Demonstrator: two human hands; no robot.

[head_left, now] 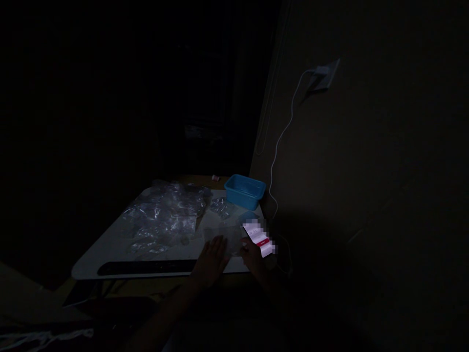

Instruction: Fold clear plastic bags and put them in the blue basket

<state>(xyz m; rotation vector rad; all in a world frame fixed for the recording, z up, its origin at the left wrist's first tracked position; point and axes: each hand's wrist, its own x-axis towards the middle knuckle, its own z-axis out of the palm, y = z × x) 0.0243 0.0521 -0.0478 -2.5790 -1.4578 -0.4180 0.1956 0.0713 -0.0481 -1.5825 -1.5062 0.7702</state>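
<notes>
Translucent flat plastic piece [233, 235], perhaps a thin bag, lies by the near edge of the white rounded-corner worktop [110, 247], towards its right near corner, in the gap between the two hands and partly under the left one. Its outline is faint in the dark, but its longer side seems to run from left to right, roughly along the near edge.

From the left, a large loose heap of crinkled clear plastic [164, 210] spreads from the far left corner across the left and middle of the worktop. Nearer than the heap, a long black strip [146, 267] follows the near edge, its right end close to the left forearm.

Next comes the left hand [212, 255], palm down and unclenched, its fingers stretched forward over the left part of the flat piece; it seems to rest on it rather than grip it. Beyond it, away from the near edge, sits a small crumpled clump of clear plastic [221, 208]. To the right of that clump, a blue rectangular plastic tub [242, 199] stands upright at the far right corner.

On the right, the right hand [251, 254] has bent fingers at the right end of the flat piece, so both hands are about equally near it; whether finger and thumb pinch its edge I cannot tell. Just beside this hand, a lit phone-like screen [256, 236] lies by the right edge, partly blurred out.
</notes>
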